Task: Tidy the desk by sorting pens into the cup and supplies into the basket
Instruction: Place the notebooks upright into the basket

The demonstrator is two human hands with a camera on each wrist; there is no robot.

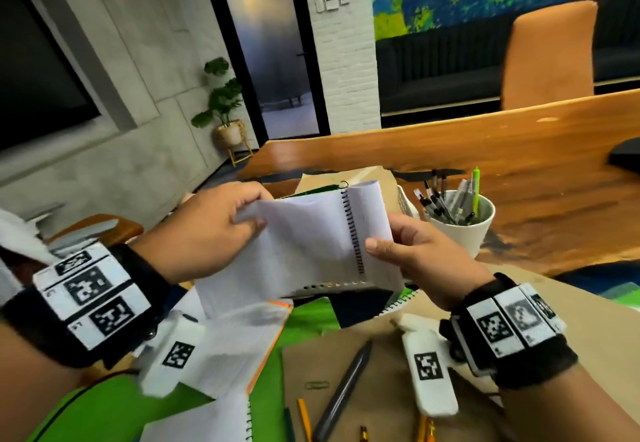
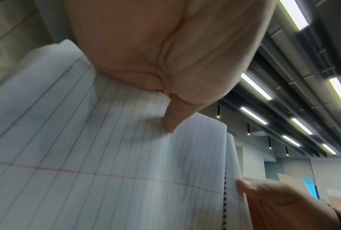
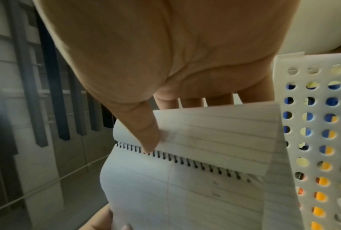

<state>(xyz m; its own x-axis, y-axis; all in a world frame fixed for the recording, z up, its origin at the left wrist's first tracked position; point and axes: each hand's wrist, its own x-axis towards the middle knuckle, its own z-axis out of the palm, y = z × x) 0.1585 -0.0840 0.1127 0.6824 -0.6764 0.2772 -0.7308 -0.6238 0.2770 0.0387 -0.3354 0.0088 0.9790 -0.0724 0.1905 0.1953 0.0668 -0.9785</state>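
Both hands hold an open spiral notebook (image 1: pixel 311 233) above the tabletop (image 1: pixel 519 150), the left hand (image 1: pixel 211 230) pinching its curled pages, the right hand (image 1: pixel 415 261) gripping beside the coil, just before the basket (image 1: pixel 405 201) and pen-filled cup (image 1: pixel 464 223).

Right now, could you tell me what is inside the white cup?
The white cup holds several dark pens and one green pen; its wall hides their lower ends.
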